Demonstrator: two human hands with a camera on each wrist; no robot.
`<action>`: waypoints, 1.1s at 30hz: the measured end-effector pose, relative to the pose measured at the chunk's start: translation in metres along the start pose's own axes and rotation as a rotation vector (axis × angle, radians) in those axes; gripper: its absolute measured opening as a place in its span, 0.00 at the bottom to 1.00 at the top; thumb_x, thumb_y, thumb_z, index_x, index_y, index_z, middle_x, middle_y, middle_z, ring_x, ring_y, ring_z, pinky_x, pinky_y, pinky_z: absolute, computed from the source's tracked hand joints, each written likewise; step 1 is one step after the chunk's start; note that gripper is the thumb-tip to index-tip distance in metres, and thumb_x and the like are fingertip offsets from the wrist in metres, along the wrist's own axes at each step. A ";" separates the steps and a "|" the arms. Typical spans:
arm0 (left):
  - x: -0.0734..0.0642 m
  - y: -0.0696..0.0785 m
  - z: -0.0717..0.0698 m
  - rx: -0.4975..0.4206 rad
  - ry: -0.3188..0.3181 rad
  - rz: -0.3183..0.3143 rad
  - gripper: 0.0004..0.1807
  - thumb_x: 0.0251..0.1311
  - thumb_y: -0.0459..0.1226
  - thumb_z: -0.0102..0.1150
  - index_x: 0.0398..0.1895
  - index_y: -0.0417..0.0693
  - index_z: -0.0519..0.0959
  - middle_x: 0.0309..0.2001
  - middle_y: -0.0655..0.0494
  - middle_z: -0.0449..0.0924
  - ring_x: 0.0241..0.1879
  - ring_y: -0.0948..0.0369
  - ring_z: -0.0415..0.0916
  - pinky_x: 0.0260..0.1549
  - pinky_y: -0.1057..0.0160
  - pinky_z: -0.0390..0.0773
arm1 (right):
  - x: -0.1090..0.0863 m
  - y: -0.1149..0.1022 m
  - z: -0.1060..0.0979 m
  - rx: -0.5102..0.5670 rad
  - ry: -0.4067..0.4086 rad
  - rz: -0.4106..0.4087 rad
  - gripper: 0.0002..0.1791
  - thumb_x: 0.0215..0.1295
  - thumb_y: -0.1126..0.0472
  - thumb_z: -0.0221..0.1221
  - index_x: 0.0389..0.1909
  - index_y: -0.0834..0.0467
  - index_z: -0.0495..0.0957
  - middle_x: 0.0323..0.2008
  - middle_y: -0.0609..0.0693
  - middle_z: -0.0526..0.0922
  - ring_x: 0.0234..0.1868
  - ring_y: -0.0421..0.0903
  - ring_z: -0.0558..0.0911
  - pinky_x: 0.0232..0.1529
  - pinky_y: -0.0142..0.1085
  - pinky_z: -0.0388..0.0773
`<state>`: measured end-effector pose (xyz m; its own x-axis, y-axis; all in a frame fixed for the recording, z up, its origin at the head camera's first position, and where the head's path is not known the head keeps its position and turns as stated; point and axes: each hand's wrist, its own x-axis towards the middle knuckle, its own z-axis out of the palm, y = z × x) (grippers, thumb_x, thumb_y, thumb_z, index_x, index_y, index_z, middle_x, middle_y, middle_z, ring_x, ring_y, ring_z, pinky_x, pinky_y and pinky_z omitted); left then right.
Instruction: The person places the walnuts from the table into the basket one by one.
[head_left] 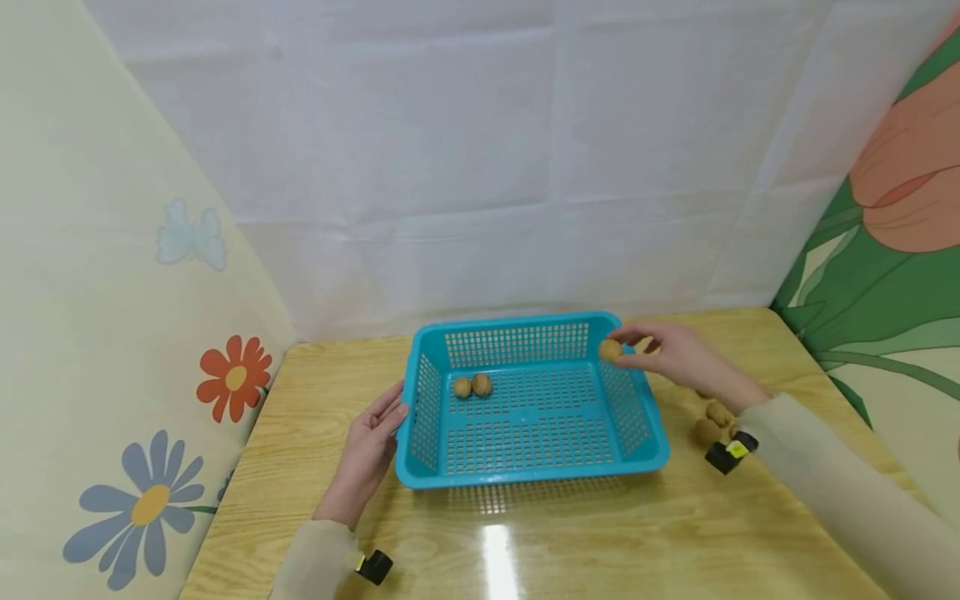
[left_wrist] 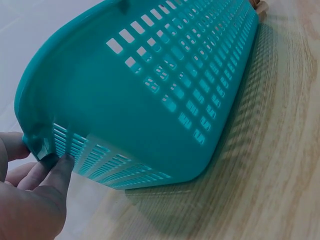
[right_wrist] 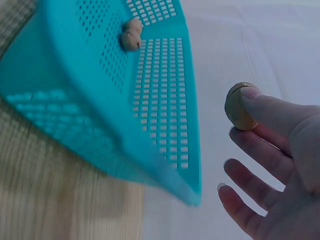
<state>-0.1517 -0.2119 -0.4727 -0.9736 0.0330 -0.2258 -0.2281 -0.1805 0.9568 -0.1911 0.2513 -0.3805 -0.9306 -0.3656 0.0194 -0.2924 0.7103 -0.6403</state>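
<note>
Wood-grain table: one blue basket, two walnuts inside; left hand, gripping the basket's left rim; right hand, pinching one walnut by the far right corner; loose walnuts, table right.

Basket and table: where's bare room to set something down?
The basket is bare inside, right of the two walnuts. The table is bare in front of the basket, between the sleeves. Crowded: its right side, with loose walnuts and the right hand; left rim, held by the left hand.
</note>
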 end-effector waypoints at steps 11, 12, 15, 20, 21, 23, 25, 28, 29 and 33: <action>-0.001 0.000 0.000 0.005 0.001 -0.005 0.30 0.78 0.36 0.55 0.79 0.45 0.64 0.76 0.43 0.67 0.58 0.69 0.81 0.58 0.66 0.81 | 0.056 -0.035 0.037 -0.004 -0.102 -0.110 0.24 0.68 0.54 0.70 0.62 0.56 0.81 0.50 0.49 0.86 0.48 0.48 0.82 0.44 0.43 0.82; -0.001 0.000 0.000 0.005 0.004 -0.004 0.30 0.78 0.35 0.55 0.79 0.45 0.64 0.76 0.43 0.67 0.58 0.69 0.81 0.58 0.66 0.81 | 0.060 -0.038 0.039 0.001 -0.109 -0.111 0.24 0.68 0.54 0.70 0.62 0.56 0.81 0.50 0.49 0.86 0.49 0.49 0.82 0.45 0.44 0.82; -0.001 0.002 0.001 0.030 0.005 0.003 0.29 0.78 0.36 0.55 0.79 0.44 0.64 0.76 0.43 0.67 0.58 0.70 0.81 0.58 0.67 0.81 | 0.071 -0.043 0.047 0.028 -0.126 -0.123 0.24 0.67 0.53 0.70 0.62 0.56 0.82 0.52 0.50 0.87 0.53 0.52 0.83 0.51 0.49 0.82; -0.001 0.004 0.001 0.078 0.005 0.015 0.29 0.79 0.35 0.53 0.79 0.43 0.63 0.75 0.42 0.68 0.57 0.71 0.81 0.57 0.67 0.81 | 0.091 -0.047 0.064 0.059 -0.198 -0.128 0.23 0.70 0.54 0.69 0.62 0.57 0.81 0.56 0.51 0.86 0.55 0.51 0.83 0.56 0.48 0.82; -0.001 0.005 0.001 0.084 0.005 0.014 0.29 0.79 0.35 0.53 0.79 0.43 0.63 0.75 0.42 0.68 0.57 0.71 0.81 0.57 0.67 0.81 | 0.095 -0.047 0.068 0.058 -0.216 -0.127 0.23 0.70 0.54 0.68 0.63 0.57 0.81 0.56 0.51 0.85 0.55 0.50 0.83 0.56 0.47 0.82; -0.001 0.006 0.001 0.091 0.006 0.014 0.28 0.79 0.35 0.52 0.79 0.43 0.64 0.75 0.42 0.68 0.57 0.70 0.81 0.56 0.67 0.82 | 0.101 -0.048 0.076 0.056 -0.245 -0.122 0.22 0.71 0.54 0.67 0.63 0.57 0.81 0.57 0.51 0.85 0.55 0.49 0.83 0.56 0.46 0.82; -0.002 0.006 0.000 0.095 0.010 0.014 0.28 0.79 0.34 0.52 0.79 0.43 0.64 0.75 0.42 0.68 0.56 0.70 0.81 0.56 0.67 0.82 | 0.108 -0.048 0.085 0.049 -0.262 -0.110 0.22 0.71 0.54 0.67 0.62 0.56 0.81 0.56 0.50 0.85 0.55 0.48 0.83 0.55 0.45 0.83; -0.003 0.006 0.001 0.100 0.015 0.018 0.28 0.79 0.34 0.52 0.79 0.43 0.64 0.75 0.41 0.69 0.56 0.70 0.81 0.56 0.67 0.82 | 0.115 -0.047 0.099 0.047 -0.277 -0.084 0.20 0.71 0.55 0.68 0.60 0.56 0.82 0.53 0.50 0.86 0.54 0.48 0.83 0.54 0.44 0.84; -0.003 0.006 0.001 0.097 0.018 0.019 0.28 0.79 0.34 0.52 0.79 0.43 0.65 0.74 0.41 0.69 0.56 0.70 0.82 0.55 0.67 0.83 | 0.117 -0.046 0.104 0.047 -0.280 -0.079 0.20 0.70 0.56 0.68 0.59 0.57 0.82 0.52 0.50 0.86 0.54 0.49 0.83 0.54 0.43 0.84; -0.003 0.005 0.002 0.089 0.012 0.029 0.27 0.79 0.34 0.53 0.78 0.42 0.65 0.74 0.41 0.69 0.56 0.69 0.82 0.56 0.66 0.83 | 0.124 -0.042 0.123 0.016 -0.294 -0.069 0.19 0.69 0.57 0.70 0.58 0.57 0.83 0.50 0.49 0.86 0.55 0.50 0.84 0.53 0.42 0.84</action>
<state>-0.1500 -0.2110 -0.4669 -0.9797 0.0175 -0.1996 -0.2004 -0.0936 0.9752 -0.2669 0.1023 -0.4451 -0.8039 -0.5733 -0.1583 -0.3474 0.6687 -0.6574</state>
